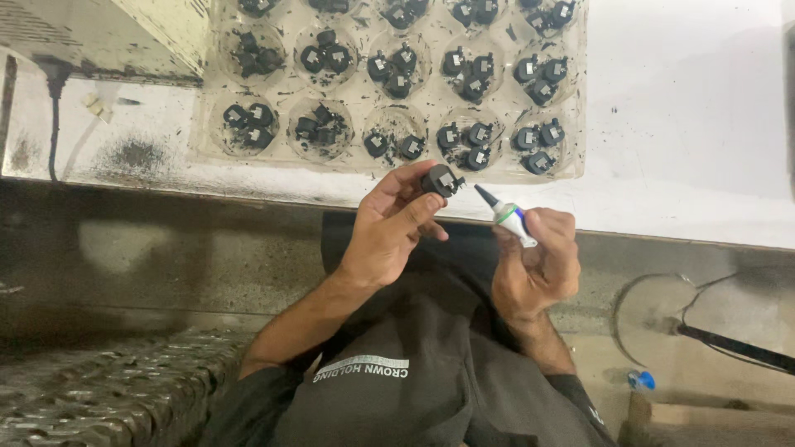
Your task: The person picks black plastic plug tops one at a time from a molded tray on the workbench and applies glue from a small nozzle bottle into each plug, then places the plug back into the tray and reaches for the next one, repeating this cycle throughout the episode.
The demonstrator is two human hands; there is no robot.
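My left hand (389, 228) pinches a small black plastic part (440, 180) between thumb and fingers, just below the tray's near edge. My right hand (538, 261) grips a small white glue tube (512, 219) with a dark pointed nozzle; the nozzle tip points up-left toward the black part and sits a short gap from it. A clear plastic tray (571, 124) with round wells lies on the white bench above my hands, each well holding a few similar black parts (468, 136).
The white bench (687, 108) is smudged with dark marks. A black cable (55, 116) hangs at the left beside a cream box (157, 33). A wire hoop (662, 319) and a blue cap (641, 380) lie low on the right. Textured metal floor (99, 389) at lower left.
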